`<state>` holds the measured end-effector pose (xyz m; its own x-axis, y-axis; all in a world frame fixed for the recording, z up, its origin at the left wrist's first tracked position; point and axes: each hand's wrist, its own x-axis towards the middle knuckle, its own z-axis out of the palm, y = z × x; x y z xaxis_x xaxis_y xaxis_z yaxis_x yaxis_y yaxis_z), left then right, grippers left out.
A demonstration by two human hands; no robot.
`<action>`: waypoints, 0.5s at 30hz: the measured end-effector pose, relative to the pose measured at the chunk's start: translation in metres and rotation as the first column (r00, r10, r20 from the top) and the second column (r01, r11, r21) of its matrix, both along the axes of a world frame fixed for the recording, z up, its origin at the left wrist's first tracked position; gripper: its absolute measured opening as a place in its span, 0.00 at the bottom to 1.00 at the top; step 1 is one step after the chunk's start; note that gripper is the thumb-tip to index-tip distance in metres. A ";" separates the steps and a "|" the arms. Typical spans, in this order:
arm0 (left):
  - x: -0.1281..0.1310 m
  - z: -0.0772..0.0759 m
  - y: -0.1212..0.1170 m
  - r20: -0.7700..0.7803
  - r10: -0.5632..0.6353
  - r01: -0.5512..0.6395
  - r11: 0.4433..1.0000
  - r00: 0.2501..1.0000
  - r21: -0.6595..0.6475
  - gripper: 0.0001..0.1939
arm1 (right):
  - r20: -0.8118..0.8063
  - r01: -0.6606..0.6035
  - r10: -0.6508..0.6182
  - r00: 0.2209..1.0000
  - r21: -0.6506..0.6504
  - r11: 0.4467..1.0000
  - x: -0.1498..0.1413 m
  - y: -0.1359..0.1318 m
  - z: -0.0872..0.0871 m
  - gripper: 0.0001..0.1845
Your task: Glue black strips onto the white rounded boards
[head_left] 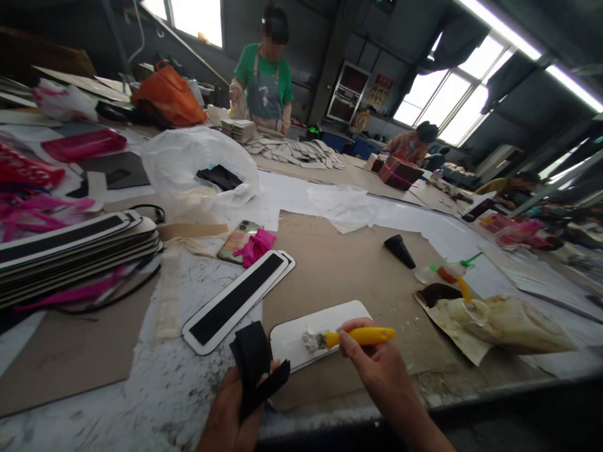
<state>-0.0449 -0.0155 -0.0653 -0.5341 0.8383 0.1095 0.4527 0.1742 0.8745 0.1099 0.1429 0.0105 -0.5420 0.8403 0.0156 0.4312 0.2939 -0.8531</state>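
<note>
Left hand [225, 405] is closed on bent black strips [253, 355]; just right of it, a white board [351, 312] lies under the bristles of a brush [374, 335], clamped in the right hand [384, 370]. Spreading seems underway; moving the brush calls for light, even pressure.

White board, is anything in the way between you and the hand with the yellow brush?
Only the brush that the right hand holds, its bristles at the white board. Nothing else visible stands between them. The black strips in the left hand are off by the board's left end.
</note>
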 end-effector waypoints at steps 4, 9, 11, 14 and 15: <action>0.000 -0.003 -0.001 0.004 -0.002 0.002 1.000 1.000 -0.020 0.18 | -0.115 -0.041 0.026 0.993 -0.133 0.990 -0.015 -0.010 -0.005 0.14; 0.001 -0.002 -0.001 0.018 0.005 -0.005 1.000 1.000 -0.011 0.18 | -0.064 0.058 -0.061 0.996 -0.037 0.998 -0.012 -0.006 -0.004 0.14; 0.001 -0.002 -0.001 0.025 -0.017 0.017 1.000 1.000 -0.015 0.17 | -0.068 0.016 -0.020 0.997 -0.058 0.998 -0.015 -0.009 -0.002 0.14; 0.001 -0.002 -0.001 0.043 0.005 -0.004 1.000 0.999 -0.015 0.17 | -0.062 -0.063 0.061 0.996 -0.032 0.998 -0.021 -0.014 -0.003 0.12; 0.002 -0.002 -0.001 0.051 0.020 -0.019 1.000 0.998 -0.006 0.17 | -0.044 -0.064 0.065 0.997 0.012 0.998 -0.021 -0.012 -0.004 0.12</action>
<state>-0.0431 -0.0164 -0.0672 -0.5552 0.8282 0.0768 0.4035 0.1875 0.8955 0.0892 0.1306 0.0069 -0.5936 0.8033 0.0491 0.3733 0.3288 -0.8675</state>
